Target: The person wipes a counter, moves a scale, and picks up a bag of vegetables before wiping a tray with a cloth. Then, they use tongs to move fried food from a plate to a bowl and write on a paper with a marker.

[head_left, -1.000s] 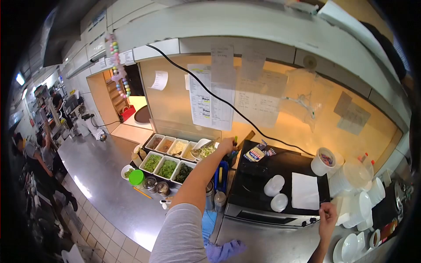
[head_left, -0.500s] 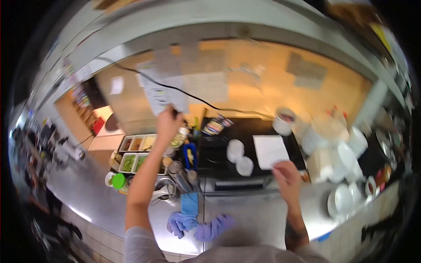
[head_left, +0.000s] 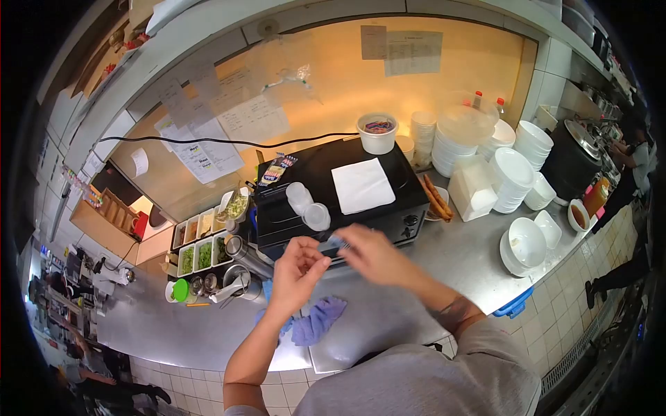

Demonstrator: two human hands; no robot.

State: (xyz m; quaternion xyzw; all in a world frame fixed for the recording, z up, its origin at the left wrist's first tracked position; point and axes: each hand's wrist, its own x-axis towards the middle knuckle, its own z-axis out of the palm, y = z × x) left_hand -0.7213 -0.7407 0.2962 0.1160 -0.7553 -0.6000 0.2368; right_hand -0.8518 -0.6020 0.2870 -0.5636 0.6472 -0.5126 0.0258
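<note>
Over the front edge of the steel counter (head_left: 444, 256), just before the black appliance (head_left: 333, 201), both hands meet in mid-air. The left hand (head_left: 297, 270) and the right hand (head_left: 371, 253) each pinch an end of a small pale-blue item (head_left: 336, 243); motion blur hides what it is, possibly a wrapper or a glove. The fingers of both hands are closed on it, so it hangs between them, clear of the counter.

On top of the appliance lie a white napkin (head_left: 362, 185) toward its right side and two clear lidded cups (head_left: 309, 206) near its front left corner, both untouched. A crumpled purple cloth (head_left: 318, 320) sits on the counter below the left hand. Garnish trays (head_left: 201, 243) stand at the counter's left end, stacked white bowls (head_left: 517, 163) at its right end.

Judging by this, the handling is at an early stage: the item is gripped but not yet opened, put on or set down.
</note>
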